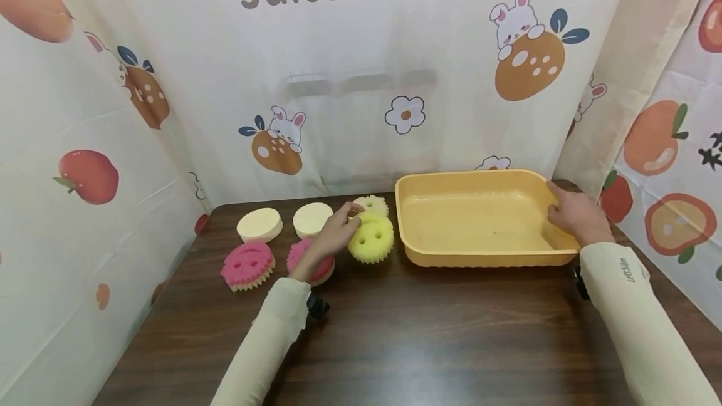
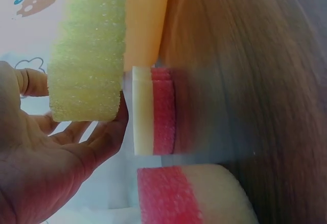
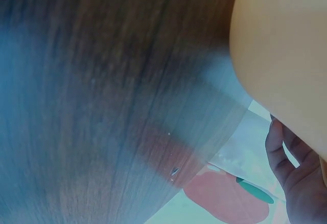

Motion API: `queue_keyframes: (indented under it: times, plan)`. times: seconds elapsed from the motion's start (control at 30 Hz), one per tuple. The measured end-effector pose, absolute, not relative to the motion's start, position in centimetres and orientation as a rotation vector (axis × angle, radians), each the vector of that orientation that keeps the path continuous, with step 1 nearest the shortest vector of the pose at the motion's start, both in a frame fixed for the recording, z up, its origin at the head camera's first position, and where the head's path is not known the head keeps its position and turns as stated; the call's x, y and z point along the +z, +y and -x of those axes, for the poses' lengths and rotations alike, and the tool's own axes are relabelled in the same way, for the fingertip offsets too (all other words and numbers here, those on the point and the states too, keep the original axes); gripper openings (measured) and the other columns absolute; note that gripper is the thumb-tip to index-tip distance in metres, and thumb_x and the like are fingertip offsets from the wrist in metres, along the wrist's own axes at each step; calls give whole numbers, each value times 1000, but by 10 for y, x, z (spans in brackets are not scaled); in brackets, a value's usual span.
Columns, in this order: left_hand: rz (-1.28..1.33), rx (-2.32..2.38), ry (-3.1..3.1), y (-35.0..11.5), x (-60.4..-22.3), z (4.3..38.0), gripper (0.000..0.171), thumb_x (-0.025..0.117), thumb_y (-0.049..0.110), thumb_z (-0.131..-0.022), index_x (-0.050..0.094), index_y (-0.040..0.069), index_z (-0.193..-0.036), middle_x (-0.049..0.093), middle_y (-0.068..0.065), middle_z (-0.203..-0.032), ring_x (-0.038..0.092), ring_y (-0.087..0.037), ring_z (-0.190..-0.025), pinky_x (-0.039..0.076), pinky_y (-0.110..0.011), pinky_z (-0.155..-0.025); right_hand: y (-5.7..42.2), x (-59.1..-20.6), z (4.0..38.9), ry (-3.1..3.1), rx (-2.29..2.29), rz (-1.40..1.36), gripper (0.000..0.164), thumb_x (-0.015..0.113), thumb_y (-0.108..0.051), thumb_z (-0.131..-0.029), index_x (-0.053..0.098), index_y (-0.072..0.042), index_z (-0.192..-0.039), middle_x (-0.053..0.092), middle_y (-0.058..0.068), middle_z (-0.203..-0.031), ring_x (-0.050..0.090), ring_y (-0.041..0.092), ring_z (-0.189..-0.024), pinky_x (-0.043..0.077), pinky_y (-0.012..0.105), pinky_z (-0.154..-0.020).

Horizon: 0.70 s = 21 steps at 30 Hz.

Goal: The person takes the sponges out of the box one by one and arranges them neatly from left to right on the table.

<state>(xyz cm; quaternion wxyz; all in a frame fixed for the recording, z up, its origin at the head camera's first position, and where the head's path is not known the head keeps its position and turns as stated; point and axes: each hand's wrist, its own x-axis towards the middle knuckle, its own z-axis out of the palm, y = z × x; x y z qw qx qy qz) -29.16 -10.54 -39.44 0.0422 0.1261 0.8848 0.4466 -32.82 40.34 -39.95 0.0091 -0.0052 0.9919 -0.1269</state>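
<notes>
My left hand (image 1: pixel 337 229) pinches a yellow round sponge (image 1: pixel 372 242) with a scalloped edge and two eye holes, thumb on one face and fingers on the other. In the left wrist view the yellow sponge (image 2: pixel 89 55) is held off the wood surface. Just behind it lies a cream scalloped sponge (image 1: pixel 372 203), whose pink underside layer shows in the left wrist view. At the right, my right hand (image 1: pixel 581 213) grips the rim of a yellow plastic tub (image 1: pixel 479 258), fingers curled outside its wall in the right wrist view.
Two plain cream round sponges, one at far left (image 1: pixel 259 225) and another (image 1: pixel 312 219), lie along the back of the dark wooden table (image 1: pixel 451 331). In front are two pink scalloped sponges, one at left (image 1: pixel 247 262); the left wrist partly covers the other (image 1: pixel 297 252). Printed curtains (image 1: pixel 361 130) enclose the table.
</notes>
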Motion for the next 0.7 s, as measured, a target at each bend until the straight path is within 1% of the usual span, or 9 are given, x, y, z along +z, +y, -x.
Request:
queue_keyframes:
  times: [0.07,0.17,0.23,0.3,0.4,0.43,0.57,0.63,0.7]
  plan:
    - [-391,1339,2707,-107,-394,290,42,40,27,-100,50,11,-137,51,-16,-145,53,-28,-122,44,-46,-97,403,-399,328,3095,-403,22,68,40,-22,-97,14,-4,-157,58,34,-98,48,30,-65,38,39,-53]
    - [-413,1307,2693,-108,-394,289,40,40,27,-101,50,12,-136,51,-15,-144,53,-26,-113,44,-44,-94,403,-398,328,3093,-398,18,68,40,-22,-97,14,-4,-157,57,32,-95,47,30,-64,38,39,-52]
    - [-432,1287,2680,-108,-394,288,39,39,27,-101,49,12,-136,52,-14,-143,53,-25,-108,44,-42,-92,403,-397,328,3092,-392,9,68,40,-22,-98,14,-4,-157,57,34,-98,48,31,-65,38,39,-53]
    - [-448,1265,2680,-108,-395,287,38,40,28,-101,50,13,-134,53,-13,-141,53,-23,-106,44,-42,-93,403,-397,329,3094,-385,8,68,40,-22,-98,14,-3,-157,56,36,-103,48,31,-66,38,39,-53]
    - [-465,1225,2699,-108,-397,286,37,41,28,-100,52,13,-132,56,-12,-137,55,-22,-104,46,-41,-94,404,-398,330,3090,-396,19,68,40,-22,-97,14,-4,-157,56,37,-106,47,31,-66,37,38,-53]
    - [-466,1207,2710,-109,-398,286,36,41,28,-100,52,14,-131,57,-11,-137,55,-21,-106,46,-40,-95,404,-399,331,3087,-400,23,68,40,-23,-97,14,-4,-157,56,36,-105,47,30,-65,37,38,-52]
    - [-507,1153,2738,-108,-401,287,36,43,26,-99,54,11,-130,59,-11,-134,57,-22,-111,47,-43,-99,407,-402,332,3082,-404,43,68,40,-24,-98,14,-4,-157,53,40,-116,49,31,-67,37,37,-53]
    - [-527,1129,2746,-108,-402,287,36,43,25,-99,55,10,-129,58,-12,-134,56,-22,-117,46,-45,-103,408,-402,332,3078,-401,48,69,40,-24,-98,13,-3,-157,50,42,-121,49,31,-69,37,37,-53]
    - [-544,1112,2755,-108,-403,288,34,44,25,-99,55,9,-128,57,-13,-133,55,-24,-118,45,-46,-103,409,-401,333,3082,-396,50,68,40,-24,-98,14,-3,-157,48,44,-123,50,32,-70,37,38,-53]
